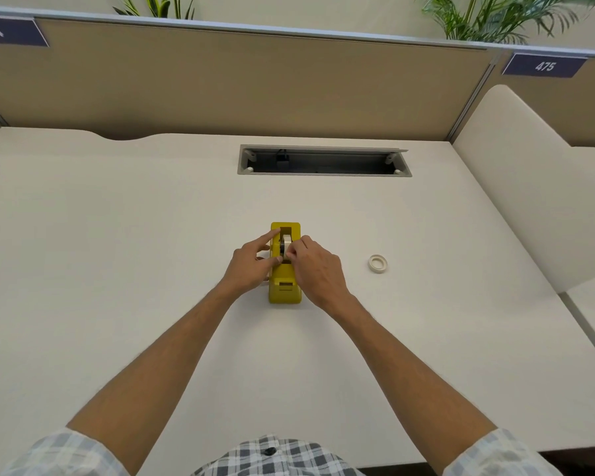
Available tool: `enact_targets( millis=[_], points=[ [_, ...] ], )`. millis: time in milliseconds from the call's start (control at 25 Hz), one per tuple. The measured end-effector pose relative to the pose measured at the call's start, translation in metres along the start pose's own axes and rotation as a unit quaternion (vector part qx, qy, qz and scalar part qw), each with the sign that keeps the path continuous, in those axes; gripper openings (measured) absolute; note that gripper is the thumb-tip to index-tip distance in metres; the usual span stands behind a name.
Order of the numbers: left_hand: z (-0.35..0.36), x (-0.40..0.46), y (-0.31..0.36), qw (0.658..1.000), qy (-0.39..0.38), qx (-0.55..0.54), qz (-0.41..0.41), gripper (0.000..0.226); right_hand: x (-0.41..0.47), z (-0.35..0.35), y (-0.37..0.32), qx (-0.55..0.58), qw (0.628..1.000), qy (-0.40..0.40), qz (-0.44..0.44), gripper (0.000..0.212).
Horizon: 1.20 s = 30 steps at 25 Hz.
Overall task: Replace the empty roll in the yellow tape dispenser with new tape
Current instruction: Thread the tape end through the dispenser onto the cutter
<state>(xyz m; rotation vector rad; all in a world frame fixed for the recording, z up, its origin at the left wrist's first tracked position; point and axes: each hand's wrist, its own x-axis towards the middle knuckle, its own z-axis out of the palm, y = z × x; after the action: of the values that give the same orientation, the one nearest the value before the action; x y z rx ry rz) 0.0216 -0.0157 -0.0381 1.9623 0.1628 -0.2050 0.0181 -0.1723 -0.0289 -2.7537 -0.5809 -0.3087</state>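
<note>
The yellow tape dispenser (285, 290) stands in the middle of the white desk, its long side running away from me. A white tape roll on a black hub (285, 242) sits in its slot. My left hand (251, 266) holds the dispenser's left wall, with the index finger stretched along the top edge and the thumb at the slot. My right hand (315, 266) comes in from the right, and its fingertips pinch the roll in the slot. A thin white ring of tape (378, 263) lies flat on the desk to the right, apart from both hands.
An open grey cable tray (323, 160) is sunk into the desk behind the dispenser. A tan partition (255, 87) closes the back and a white divider (529, 187) stands at the right. The desk's front edge is near my body.
</note>
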Motion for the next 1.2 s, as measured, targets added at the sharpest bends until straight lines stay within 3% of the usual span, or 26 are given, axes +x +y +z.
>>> enact_targets(
  millis=[1200],
  points=[
    [0.003, 0.011, -0.002, 1.000, 0.006, 0.017, -0.007, 0.055, -0.035, -0.017, -0.016, 0.005, 1.000, 0.013, 0.014, 0.018]
  ],
)
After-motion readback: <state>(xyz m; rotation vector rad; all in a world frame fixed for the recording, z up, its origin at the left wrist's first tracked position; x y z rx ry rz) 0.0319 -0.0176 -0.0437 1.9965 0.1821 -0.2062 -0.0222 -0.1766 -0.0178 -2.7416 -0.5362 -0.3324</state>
